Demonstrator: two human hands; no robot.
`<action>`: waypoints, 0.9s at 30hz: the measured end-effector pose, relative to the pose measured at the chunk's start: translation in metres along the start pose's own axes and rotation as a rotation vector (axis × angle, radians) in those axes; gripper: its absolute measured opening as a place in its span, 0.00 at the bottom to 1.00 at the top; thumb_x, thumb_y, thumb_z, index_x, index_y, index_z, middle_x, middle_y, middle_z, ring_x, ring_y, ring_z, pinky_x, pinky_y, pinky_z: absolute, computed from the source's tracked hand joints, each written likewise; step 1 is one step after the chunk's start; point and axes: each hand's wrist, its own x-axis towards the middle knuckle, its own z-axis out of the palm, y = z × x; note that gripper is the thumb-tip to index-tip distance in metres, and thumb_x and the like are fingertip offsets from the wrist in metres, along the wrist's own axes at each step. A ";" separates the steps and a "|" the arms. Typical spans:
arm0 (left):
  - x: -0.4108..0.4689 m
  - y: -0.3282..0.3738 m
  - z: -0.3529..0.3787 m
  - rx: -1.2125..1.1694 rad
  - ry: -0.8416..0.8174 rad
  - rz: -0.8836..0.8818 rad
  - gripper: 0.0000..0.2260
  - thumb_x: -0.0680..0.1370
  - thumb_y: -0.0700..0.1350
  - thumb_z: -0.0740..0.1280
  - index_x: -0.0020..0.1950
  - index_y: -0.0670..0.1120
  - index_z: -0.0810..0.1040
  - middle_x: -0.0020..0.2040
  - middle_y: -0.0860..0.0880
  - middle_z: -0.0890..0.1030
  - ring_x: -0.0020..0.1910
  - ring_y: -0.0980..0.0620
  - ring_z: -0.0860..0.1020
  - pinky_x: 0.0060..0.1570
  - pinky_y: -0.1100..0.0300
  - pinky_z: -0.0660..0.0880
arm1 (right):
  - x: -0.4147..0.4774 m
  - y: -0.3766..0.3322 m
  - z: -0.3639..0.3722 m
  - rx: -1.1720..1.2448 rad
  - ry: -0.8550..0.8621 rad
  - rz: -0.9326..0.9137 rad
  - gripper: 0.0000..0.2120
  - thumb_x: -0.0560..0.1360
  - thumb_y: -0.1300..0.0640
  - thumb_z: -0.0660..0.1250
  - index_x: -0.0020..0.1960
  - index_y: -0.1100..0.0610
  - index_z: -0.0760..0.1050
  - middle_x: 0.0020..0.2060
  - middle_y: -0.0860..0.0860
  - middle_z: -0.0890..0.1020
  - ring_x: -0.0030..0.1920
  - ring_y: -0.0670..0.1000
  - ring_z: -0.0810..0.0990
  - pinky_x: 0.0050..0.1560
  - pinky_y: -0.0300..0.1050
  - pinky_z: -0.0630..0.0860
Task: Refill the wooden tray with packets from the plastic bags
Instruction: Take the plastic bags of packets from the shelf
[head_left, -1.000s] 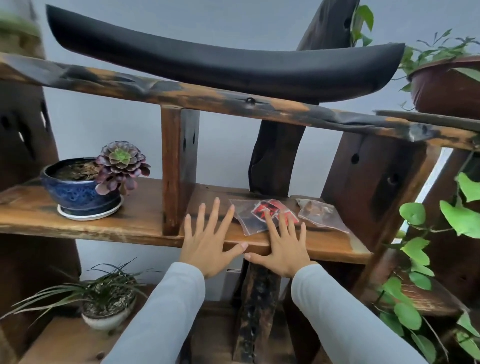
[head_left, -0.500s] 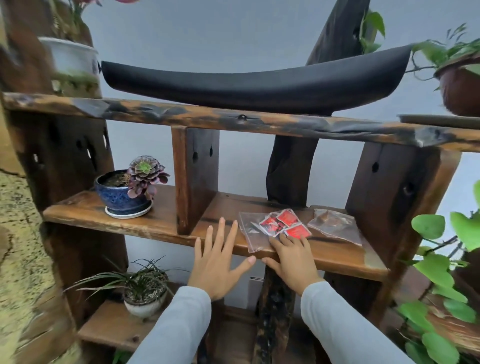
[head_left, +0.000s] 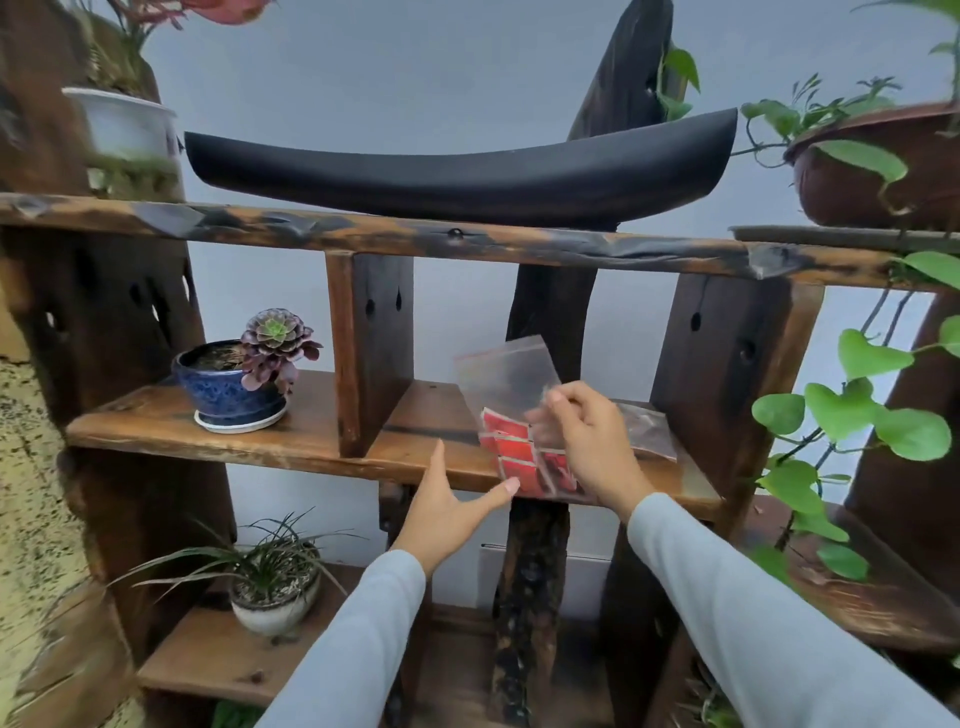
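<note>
You face a rough wooden shelf unit (head_left: 270, 441) against a grey wall, with potted plants around it and a long black curved tray (head_left: 457, 176) on the top board, well above your hands. That black piece may be the tray you are to refill, but its inside is hidden from below, so you cannot tell how full it is. By the look of things the refill has barely begun: no packet is out of a bag yet.

Your right hand (head_left: 587, 441) is closed on the clear bag (head_left: 506, 379) of red packets (head_left: 511, 449), lifting it clear of the middle shelf so the packets hang at its lower end. Your left hand (head_left: 447, 512) is open, fingers spread, just beside and below the bag, its thumb close to the bag's lower edge; touching or not is unclear. A second bag (head_left: 647, 431) lies on the shelf behind your right hand, its contents too blurred to name.

The right fingertips are smeared by motion, so the exact pinch is unclear. The count of packets is also uncertain.
</note>
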 end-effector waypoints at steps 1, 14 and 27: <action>0.000 0.004 0.002 -0.146 -0.043 -0.043 0.43 0.68 0.62 0.76 0.78 0.54 0.61 0.78 0.51 0.66 0.74 0.50 0.69 0.72 0.47 0.66 | 0.002 -0.006 -0.003 0.122 -0.004 0.063 0.11 0.83 0.49 0.61 0.48 0.54 0.78 0.47 0.56 0.87 0.48 0.57 0.87 0.52 0.55 0.84; -0.005 0.021 0.019 -0.714 -0.351 -0.078 0.23 0.70 0.48 0.74 0.64 0.49 0.77 0.55 0.46 0.87 0.55 0.47 0.85 0.55 0.51 0.80 | -0.001 -0.018 -0.008 0.322 -0.042 0.250 0.13 0.84 0.53 0.62 0.46 0.58 0.78 0.51 0.67 0.84 0.52 0.70 0.84 0.57 0.62 0.82; -0.003 0.026 0.018 -0.666 -0.290 -0.088 0.16 0.75 0.42 0.73 0.62 0.50 0.76 0.51 0.48 0.88 0.51 0.48 0.86 0.51 0.51 0.82 | 0.021 0.035 -0.017 -0.058 0.081 0.111 0.16 0.83 0.41 0.59 0.52 0.52 0.79 0.51 0.51 0.86 0.53 0.54 0.85 0.60 0.61 0.81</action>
